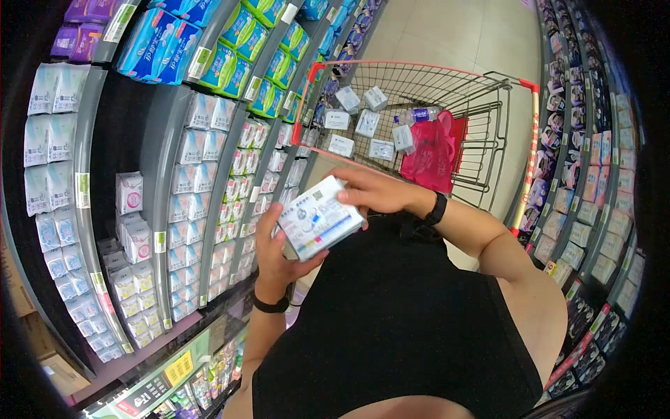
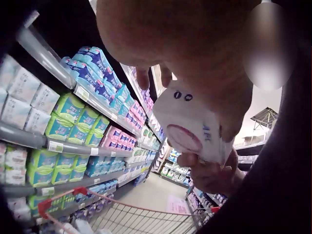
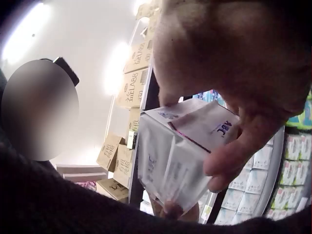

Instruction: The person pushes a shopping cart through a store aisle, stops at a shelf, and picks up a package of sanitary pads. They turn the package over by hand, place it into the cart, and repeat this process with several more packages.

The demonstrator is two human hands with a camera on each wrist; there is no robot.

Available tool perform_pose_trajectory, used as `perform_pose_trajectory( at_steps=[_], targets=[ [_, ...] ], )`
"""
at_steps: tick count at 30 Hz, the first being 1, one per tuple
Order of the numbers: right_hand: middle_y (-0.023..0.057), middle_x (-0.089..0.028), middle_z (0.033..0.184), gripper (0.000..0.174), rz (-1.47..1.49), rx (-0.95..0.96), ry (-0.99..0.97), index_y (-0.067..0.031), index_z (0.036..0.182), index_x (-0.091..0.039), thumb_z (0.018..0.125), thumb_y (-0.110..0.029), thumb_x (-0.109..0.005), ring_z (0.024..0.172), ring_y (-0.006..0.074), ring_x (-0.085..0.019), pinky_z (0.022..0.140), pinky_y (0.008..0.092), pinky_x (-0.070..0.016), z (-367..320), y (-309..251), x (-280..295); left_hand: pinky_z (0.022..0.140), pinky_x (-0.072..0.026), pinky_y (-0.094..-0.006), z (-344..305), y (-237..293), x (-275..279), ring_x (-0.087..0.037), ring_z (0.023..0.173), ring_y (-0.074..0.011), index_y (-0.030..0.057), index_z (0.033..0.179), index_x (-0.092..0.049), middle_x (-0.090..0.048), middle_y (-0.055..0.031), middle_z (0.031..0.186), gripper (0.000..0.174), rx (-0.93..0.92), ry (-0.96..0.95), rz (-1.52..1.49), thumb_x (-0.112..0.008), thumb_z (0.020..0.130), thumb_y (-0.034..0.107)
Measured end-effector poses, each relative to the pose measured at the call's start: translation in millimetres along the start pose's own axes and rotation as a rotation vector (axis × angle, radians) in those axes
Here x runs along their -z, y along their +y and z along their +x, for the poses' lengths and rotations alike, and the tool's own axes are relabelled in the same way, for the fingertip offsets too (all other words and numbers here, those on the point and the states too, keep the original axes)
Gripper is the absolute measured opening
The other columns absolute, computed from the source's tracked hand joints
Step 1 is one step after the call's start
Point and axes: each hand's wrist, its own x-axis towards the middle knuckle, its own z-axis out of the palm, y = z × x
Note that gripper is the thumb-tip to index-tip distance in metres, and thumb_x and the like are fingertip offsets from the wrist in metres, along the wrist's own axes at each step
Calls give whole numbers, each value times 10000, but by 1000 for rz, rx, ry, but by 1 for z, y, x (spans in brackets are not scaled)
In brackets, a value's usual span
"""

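Note:
A white pack of sanitary pads point(image 1: 319, 218) marked ABC is held in front of the chest, its printed side facing up. My left hand point(image 1: 273, 248) grips its left and lower edges, thumb along the near side. On the far right corner, my right hand point(image 1: 380, 190) grips the pack, fingers over its top edge. In the right wrist view, the thumb and fingers of the right hand point(image 3: 229, 63) hold the pack point(image 3: 195, 131) by a folded end. The left wrist view shows a round pink mark on the pack point(image 2: 187, 126) below the left hand point(image 2: 185, 53).
A wire shopping cart point(image 1: 419, 64) with red corners stands ahead, holding several white packs point(image 1: 367, 123), a bottle point(image 1: 421, 114) and a pink bag point(image 1: 431, 150). Shelves of pad packs point(image 1: 199, 146) run along the left; more stocked shelves point(image 1: 583, 174) line the right.

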Motion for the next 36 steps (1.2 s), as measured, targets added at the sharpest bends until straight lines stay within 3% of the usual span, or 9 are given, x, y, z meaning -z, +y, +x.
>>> perform_pose_trajectory(
  at_steps=[3,7,8,14,17,21,26,32,36],
  targets=[
    [115,-661,801,544,261,-177,-19,0,1297,-468,1052,-484,-417,588,189,-680,513,271,-550,3,15,3,1032,-421,-502,17,12,6,-524,1205,-420,36,1367,-445,-482,-257,1338,801,258,-87,-134,-847,707,249],
    [144,-682,709,561,-92,-115,42,6,1194,-504,1057,-518,-357,606,195,-695,504,289,-563,1,17,6,1063,-378,-433,5,-3,-15,-501,1229,-345,2,1288,-519,-506,-206,1308,563,552,-2,-499,-712,820,248],
    [199,-700,928,525,-97,-210,14,-8,1254,-494,1054,-486,-410,724,201,-709,585,301,-573,1,15,12,1062,-376,-409,4,-4,-17,-500,1232,-299,-2,1286,-525,-509,-183,1309,513,565,-2,-525,-687,855,224],
    [157,-552,1348,826,-535,445,181,-99,1503,-375,857,-425,-772,1100,258,-609,820,354,-541,-10,9,13,1011,-422,-330,-23,-11,-27,-541,1162,-187,3,1321,-499,-567,-105,1239,481,1020,19,-929,-639,935,254],
    [132,-474,1455,928,-689,477,29,-117,1514,-376,766,-389,-854,1186,257,-558,847,370,-535,-8,7,16,979,-448,-318,-25,-5,-35,-555,1141,-165,13,1343,-492,-589,-74,1206,467,1159,27,-1085,-603,966,266],
    [155,-579,1330,739,-516,257,91,-102,1443,-447,844,-384,-774,1048,288,-646,835,367,-557,-13,-8,8,1000,-467,-376,-23,6,-41,-554,1170,-207,56,1504,-280,-485,-117,1364,619,1112,-18,-1097,-552,995,282],
    [190,-652,1135,457,-216,50,100,-39,1261,-544,1012,-422,-541,818,234,-694,642,318,-591,-4,15,19,803,-541,-341,-11,13,-23,-571,1154,-255,113,1569,-19,-445,-177,1409,1250,870,-111,-943,-899,701,301],
    [163,-665,661,879,91,-214,102,92,1038,-612,998,-699,-230,492,213,-648,452,300,-544,2,31,9,806,-539,-328,-30,4,-30,-594,1157,-236,73,1542,-182,-525,-166,1344,1095,831,-100,-690,-893,711,132],
    [140,-650,646,941,-1,-299,9,74,1029,-631,958,-764,-209,515,194,-648,451,288,-519,2,33,16,866,-525,-364,-33,1,-21,-618,1155,-270,2,1333,-479,-605,-156,1261,738,941,-183,-521,-875,724,136]
  ],
)
